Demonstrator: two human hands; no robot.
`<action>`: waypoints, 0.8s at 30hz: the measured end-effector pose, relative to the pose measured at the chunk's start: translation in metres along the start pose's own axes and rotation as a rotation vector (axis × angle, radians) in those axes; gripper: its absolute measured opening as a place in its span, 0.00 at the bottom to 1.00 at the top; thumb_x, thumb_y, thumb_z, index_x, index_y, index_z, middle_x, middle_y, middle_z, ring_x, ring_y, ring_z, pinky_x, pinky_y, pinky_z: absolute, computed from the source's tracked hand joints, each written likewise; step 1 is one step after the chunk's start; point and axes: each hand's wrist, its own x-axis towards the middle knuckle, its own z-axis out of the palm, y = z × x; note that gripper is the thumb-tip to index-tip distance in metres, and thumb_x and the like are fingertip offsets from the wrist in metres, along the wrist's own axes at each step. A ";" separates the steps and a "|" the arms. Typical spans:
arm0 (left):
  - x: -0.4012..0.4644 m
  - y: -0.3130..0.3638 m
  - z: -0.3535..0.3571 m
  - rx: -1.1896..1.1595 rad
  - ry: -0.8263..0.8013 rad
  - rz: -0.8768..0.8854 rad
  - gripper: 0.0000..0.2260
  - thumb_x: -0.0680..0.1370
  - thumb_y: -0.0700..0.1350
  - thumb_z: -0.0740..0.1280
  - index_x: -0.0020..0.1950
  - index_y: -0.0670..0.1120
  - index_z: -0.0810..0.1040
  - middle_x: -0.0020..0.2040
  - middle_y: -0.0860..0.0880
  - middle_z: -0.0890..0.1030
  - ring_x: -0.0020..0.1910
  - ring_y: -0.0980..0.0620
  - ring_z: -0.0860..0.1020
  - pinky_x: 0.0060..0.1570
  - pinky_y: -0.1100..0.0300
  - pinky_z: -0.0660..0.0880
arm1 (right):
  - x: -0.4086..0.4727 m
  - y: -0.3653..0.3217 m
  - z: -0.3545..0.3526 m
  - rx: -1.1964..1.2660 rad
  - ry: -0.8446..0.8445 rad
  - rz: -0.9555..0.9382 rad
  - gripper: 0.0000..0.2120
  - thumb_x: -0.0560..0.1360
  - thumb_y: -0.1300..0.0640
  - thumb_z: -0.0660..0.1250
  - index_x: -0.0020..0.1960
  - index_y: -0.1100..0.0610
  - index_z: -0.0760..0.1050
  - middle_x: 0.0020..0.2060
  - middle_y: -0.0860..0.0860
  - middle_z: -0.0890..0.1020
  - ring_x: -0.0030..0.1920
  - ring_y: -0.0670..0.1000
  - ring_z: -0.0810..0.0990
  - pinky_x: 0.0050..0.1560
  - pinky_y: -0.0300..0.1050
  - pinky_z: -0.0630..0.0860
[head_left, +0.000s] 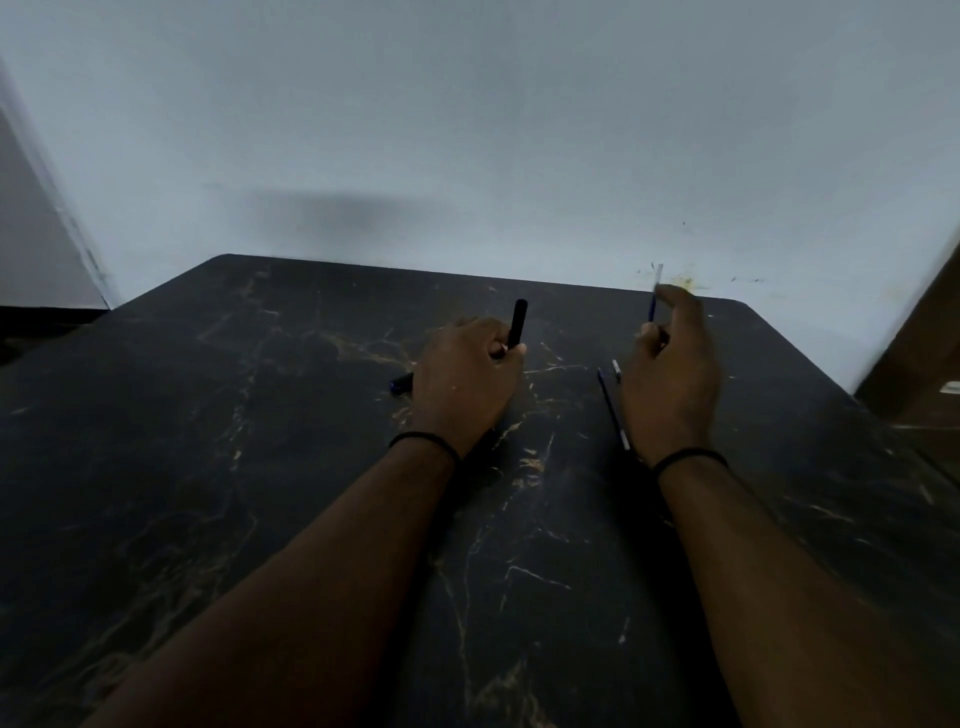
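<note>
The dark table carries a loose refill, lying flat just beside the right hand. A cap lies beside the left hand, whose fingers curl round an upright black pen barrel. The right hand's fingertips pinch a thin blue refill, held raised near the far edge.

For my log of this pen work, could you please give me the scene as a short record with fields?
surface: dark marbled table against a pale wall
left hand: grips black pen barrel, held upright
right hand: pinches thin blue refill, pointing up
lying on table: slim dark rod just left of the right hand; small pale-tipped piece near its far end; dark blue cap left of the left hand
</note>
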 end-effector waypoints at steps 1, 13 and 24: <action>0.000 0.000 0.000 0.003 0.000 0.001 0.07 0.76 0.50 0.70 0.43 0.48 0.80 0.40 0.52 0.79 0.38 0.56 0.76 0.38 0.60 0.75 | -0.002 -0.004 0.000 0.042 -0.008 -0.036 0.15 0.80 0.63 0.60 0.66 0.55 0.75 0.54 0.56 0.81 0.52 0.53 0.80 0.54 0.46 0.76; 0.000 0.003 0.001 0.019 -0.014 -0.013 0.10 0.76 0.50 0.71 0.38 0.49 0.76 0.36 0.54 0.75 0.33 0.59 0.72 0.31 0.65 0.65 | 0.007 0.019 -0.012 -0.192 -0.143 0.293 0.13 0.79 0.61 0.60 0.63 0.57 0.76 0.59 0.59 0.80 0.59 0.62 0.78 0.55 0.48 0.73; 0.001 0.002 0.000 0.010 -0.031 -0.009 0.09 0.76 0.50 0.71 0.39 0.48 0.77 0.36 0.54 0.76 0.35 0.57 0.74 0.33 0.63 0.70 | 0.005 0.022 -0.006 -0.279 -0.267 0.231 0.14 0.76 0.66 0.62 0.59 0.56 0.78 0.58 0.59 0.80 0.57 0.60 0.78 0.53 0.46 0.71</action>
